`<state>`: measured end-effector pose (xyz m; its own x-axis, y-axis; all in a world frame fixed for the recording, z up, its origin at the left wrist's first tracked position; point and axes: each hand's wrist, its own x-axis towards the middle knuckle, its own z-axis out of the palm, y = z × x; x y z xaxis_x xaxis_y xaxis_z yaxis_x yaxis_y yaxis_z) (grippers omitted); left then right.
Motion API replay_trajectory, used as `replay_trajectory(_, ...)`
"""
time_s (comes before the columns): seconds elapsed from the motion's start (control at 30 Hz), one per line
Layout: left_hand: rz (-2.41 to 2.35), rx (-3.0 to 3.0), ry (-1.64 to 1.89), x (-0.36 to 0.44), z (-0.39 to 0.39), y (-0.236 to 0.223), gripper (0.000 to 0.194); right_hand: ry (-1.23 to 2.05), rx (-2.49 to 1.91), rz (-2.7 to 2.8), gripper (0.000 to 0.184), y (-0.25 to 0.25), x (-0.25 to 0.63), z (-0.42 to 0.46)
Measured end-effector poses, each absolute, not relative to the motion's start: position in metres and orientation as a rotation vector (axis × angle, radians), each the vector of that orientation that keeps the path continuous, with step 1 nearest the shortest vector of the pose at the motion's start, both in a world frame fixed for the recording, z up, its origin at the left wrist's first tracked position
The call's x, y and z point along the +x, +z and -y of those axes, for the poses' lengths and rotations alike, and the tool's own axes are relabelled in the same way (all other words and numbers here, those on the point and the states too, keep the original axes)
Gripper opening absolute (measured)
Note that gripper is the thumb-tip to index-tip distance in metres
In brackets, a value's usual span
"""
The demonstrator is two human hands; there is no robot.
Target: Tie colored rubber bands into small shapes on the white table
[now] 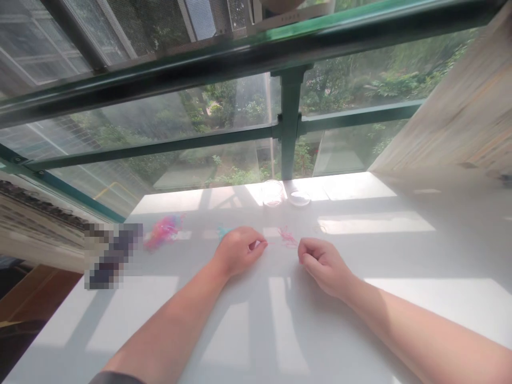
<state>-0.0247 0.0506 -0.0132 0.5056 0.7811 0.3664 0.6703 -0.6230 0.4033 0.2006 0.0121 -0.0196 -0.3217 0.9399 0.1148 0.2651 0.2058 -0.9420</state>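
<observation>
1. Three thin-strand piles on white tabletop [256, 341]: mixed pink-purple pile [163, 232] nr far-left corner; small teal pile [224, 231] & small pink pile [286, 236] toward far edge.
2. My L hand [241, 249], by teal: thumb/index pinched, can't tell on what. My R hand [323, 264], by pink: fingers curled, contents hidden.
3. Partway, I'd judge: two colours apart, mixed pile left.

Left hand [242, 248] partly covering the teal strands [223, 231]; anything between its fingertips is too small to identify. Right hand [322, 264] with curled fingers concealing its palm. Multicoloured pile [164, 232] blurred, its individual pieces indistinct. Contents of the pixelated patch [114, 256] at left obscured. Dark sleeve [116, 377] and right forearm [420, 328] cropped at the margins.
</observation>
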Motion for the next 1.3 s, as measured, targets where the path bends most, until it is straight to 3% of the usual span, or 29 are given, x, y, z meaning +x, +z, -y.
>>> replay_trajectory(0.2, -1.272, 2.596, 0.721, -0.002, -0.068, -0.006, 0.018, 1.178, -0.936, 2.227, 0.024, -0.018, 0.199, -0.008)
replay_trajectory(0.57, -1.264, 2.628, 0.547, 0.020, -0.083, 0.002, 0.018, 0.997, -1.016, 2.247, 0.022, -0.009, 0.207, -0.011)
replay_trajectory(0.73, -1.309, 2.581, 0.651, 0.001, -0.072, 0.007, 0.023, 0.747, -1.287, 2.207, 0.022, -0.005, 0.296, -0.019)
replay_trajectory(0.93, -1.592, 2.478, 0.737, -0.058, -0.057, 0.015, 0.027, 0.265, -1.854, 1.693, 0.022, -0.001, 0.433, 0.007)
replay_trajectory(1.03, -1.818, 2.343, 0.822, -0.091, -0.047, 0.016, 0.028, 0.159, -1.960, 1.597, 0.016, 0.000, 0.453, 0.023)
replay_trajectory(1.3, -2.273, 1.961, 1.031, -0.148, -0.039, -0.001, 0.032, -0.016, -2.148, 1.521, 0.023, -0.014, 0.458, 0.015)
